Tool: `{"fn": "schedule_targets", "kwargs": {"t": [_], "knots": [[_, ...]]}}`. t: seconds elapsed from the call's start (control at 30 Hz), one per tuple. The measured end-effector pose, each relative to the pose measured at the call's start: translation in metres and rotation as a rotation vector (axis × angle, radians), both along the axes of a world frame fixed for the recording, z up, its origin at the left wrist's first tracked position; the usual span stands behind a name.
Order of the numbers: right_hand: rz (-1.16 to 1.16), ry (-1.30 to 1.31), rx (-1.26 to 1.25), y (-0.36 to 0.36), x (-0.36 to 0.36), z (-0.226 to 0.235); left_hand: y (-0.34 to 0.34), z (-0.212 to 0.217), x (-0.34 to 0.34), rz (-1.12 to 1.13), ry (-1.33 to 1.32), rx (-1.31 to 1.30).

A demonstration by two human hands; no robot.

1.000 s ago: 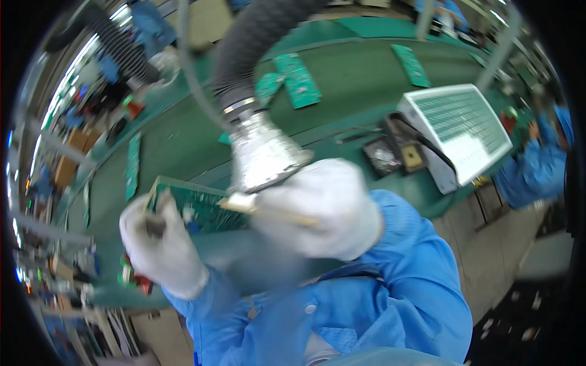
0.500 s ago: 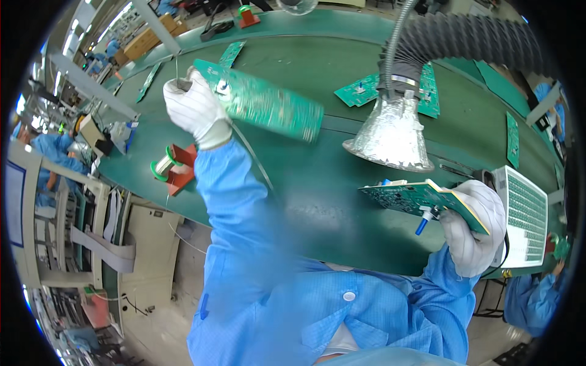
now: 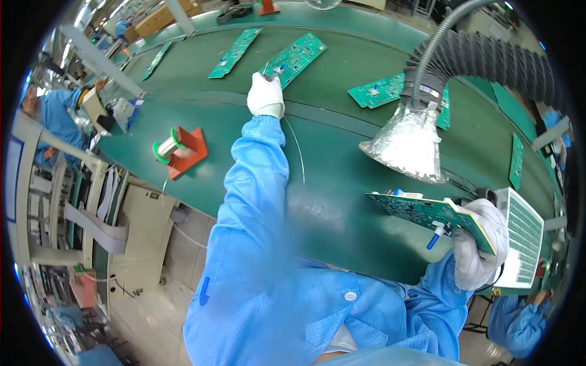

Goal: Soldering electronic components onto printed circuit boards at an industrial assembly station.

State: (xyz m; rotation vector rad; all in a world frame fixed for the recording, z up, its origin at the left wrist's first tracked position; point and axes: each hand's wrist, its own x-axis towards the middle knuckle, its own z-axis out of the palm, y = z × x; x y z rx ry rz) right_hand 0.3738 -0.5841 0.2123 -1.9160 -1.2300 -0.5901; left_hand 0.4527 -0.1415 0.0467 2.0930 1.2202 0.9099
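My gloved left hand [image 3: 267, 94] reaches to the far belt, closed on a thin solder wire [image 3: 299, 146] that trails down from it. Its fingers touch the near corner of a long green circuit board [image 3: 297, 58] lying on the belt; whether they also grip that corner I cannot tell. At the right, my gloved right hand [image 3: 485, 241] grips another circuit board [image 3: 421, 210] by its right end, held tilted above the bench. A blue-tipped white part [image 3: 436, 233] sticks out from that board's underside.
A silvery extraction hood [image 3: 406, 146] on a black hose hangs between my hands. More boards [image 3: 235, 53] lie along the belt [image 3: 342, 55]. A solder reel on a red stand [image 3: 186, 152] is at the left, a white slotted rack [image 3: 520, 238] at the right. Co-workers sit on both sides.
My left hand has moved right and farther away, bringing its board down onto the belt. The wire trails along with it. My right hand still holds its board in nearly the same place.
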Motion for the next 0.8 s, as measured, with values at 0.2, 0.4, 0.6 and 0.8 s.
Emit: {"fn": "schedule_targets", "kwargs": {"t": [0.2,0.4,0.6,0.8], "knots": [[0.081,0.064,-0.039,0.004,0.011,0.003,0.017,-0.005,0.004,-0.083,0.452,0.222],[0.163,-0.016,0.02,0.001,0.026,0.001,-0.062,0.039,0.036,-0.409,0.385,0.247],[0.094,-0.014,0.089,0.001,0.021,-0.003,-0.091,-0.048,0.109,-0.835,0.459,0.599],[0.116,-0.012,0.158,-0.002,0.027,-0.01,-0.097,-0.056,0.123,-0.749,0.475,0.683]]}}
